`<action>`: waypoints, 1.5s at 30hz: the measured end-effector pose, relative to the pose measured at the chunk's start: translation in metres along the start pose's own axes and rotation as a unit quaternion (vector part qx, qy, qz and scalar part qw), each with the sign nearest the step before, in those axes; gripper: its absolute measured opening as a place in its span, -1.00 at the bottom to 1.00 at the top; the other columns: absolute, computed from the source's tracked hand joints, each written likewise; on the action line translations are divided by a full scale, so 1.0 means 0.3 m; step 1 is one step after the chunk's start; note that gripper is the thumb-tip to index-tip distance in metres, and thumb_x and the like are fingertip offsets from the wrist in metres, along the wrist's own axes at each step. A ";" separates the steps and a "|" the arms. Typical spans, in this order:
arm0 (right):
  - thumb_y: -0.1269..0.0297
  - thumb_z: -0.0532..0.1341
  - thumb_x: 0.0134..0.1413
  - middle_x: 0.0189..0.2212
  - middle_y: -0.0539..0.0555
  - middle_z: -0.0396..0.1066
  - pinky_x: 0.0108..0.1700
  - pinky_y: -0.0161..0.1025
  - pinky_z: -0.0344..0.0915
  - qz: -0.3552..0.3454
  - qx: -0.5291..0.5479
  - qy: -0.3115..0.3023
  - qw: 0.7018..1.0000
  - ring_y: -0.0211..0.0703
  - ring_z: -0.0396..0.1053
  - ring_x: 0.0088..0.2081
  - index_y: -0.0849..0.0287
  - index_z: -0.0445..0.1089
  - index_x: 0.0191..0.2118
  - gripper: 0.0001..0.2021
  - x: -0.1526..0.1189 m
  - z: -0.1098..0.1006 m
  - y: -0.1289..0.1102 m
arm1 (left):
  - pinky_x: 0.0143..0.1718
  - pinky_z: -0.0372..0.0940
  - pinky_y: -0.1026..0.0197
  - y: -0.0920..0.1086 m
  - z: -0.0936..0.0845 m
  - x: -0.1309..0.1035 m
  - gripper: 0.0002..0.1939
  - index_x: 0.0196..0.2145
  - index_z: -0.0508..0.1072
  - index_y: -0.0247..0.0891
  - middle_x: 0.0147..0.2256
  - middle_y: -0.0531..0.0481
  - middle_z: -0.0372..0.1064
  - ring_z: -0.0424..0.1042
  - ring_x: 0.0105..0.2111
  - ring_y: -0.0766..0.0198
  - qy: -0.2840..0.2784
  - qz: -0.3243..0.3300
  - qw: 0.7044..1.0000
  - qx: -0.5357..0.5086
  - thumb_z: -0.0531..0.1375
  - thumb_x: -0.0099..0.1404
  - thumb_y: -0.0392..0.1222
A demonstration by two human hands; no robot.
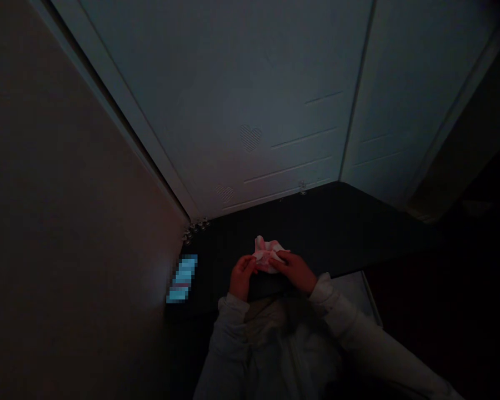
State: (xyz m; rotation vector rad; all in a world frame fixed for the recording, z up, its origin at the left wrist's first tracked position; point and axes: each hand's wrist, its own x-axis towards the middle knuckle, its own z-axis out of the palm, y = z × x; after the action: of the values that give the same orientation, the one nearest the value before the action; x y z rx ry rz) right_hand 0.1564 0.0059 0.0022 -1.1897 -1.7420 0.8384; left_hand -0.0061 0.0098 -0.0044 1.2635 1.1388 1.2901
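Head camera shows both hands, left hand (241, 276) and right hand (294, 269), pinching a crumpled pink cloth (266, 254) that sits between them, just past the fingertips, above the dark table (358, 233).

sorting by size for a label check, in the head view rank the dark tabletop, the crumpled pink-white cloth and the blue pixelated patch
1. Dark tabletop
2. and 3. Crumpled pink-white cloth and blue pixelated patch: look alike in size, no ranking.

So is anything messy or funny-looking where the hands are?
The pink-and-white cloth looks crumpled into a bunch rather than lying flat. The left hand and the right hand both pinch it over the dark table. The room is very dim, so I cannot tell whether anything is spilled or broken.
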 end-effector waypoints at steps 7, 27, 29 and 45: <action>0.10 0.02 -0.04 -0.59 -0.05 0.23 -0.47 -0.39 0.06 -0.001 -0.004 -0.006 1.000 -0.32 0.16 -0.51 0.24 0.33 -0.45 -0.70 0.000 0.000 -0.001 | -0.46 0.10 0.32 -0.008 -0.004 0.003 -0.77 -0.39 0.32 -0.31 -0.57 0.09 0.24 0.20 -0.56 0.40 -0.005 0.006 1.000 0.007 0.10 0.04 -0.08; 0.10 0.03 -0.05 -0.58 -0.05 0.24 -0.48 -0.39 0.07 0.007 0.018 -0.014 1.000 -0.31 0.16 -0.51 0.23 0.33 -0.44 -0.71 0.004 0.003 0.005 | -0.46 0.11 0.31 0.008 0.001 -0.003 -0.74 -0.40 0.33 -0.31 -0.59 0.09 0.24 0.21 -0.57 0.39 0.002 -0.009 1.000 0.011 0.12 0.01 -0.06; 0.11 0.03 -0.05 -0.59 -0.05 0.23 -0.48 -0.39 0.07 0.004 0.011 -0.011 1.000 -0.31 0.15 -0.52 0.23 0.32 -0.47 -0.72 0.004 0.003 0.005 | -0.46 0.11 0.32 0.009 0.000 -0.003 -0.75 -0.40 0.33 -0.31 -0.58 0.09 0.24 0.21 -0.57 0.39 0.001 -0.006 1.000 0.014 0.12 0.02 -0.06; 0.10 0.01 -0.03 -0.56 -0.04 0.26 -0.44 -0.37 0.07 -0.004 0.001 -0.001 1.000 -0.30 0.18 -0.49 0.22 0.31 -0.45 -0.71 0.003 0.011 0.008 | -0.46 0.11 0.31 0.013 -0.001 -0.004 -0.74 -0.42 0.34 -0.30 -0.60 0.10 0.24 0.21 -0.56 0.38 0.007 -0.009 1.000 0.011 0.12 0.00 -0.04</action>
State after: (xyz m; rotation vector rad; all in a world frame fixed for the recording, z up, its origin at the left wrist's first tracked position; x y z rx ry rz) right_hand 0.1542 0.0072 -0.0010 -1.1802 -1.7450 0.8372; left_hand -0.0065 0.0081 -0.0006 1.2584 1.1754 1.2782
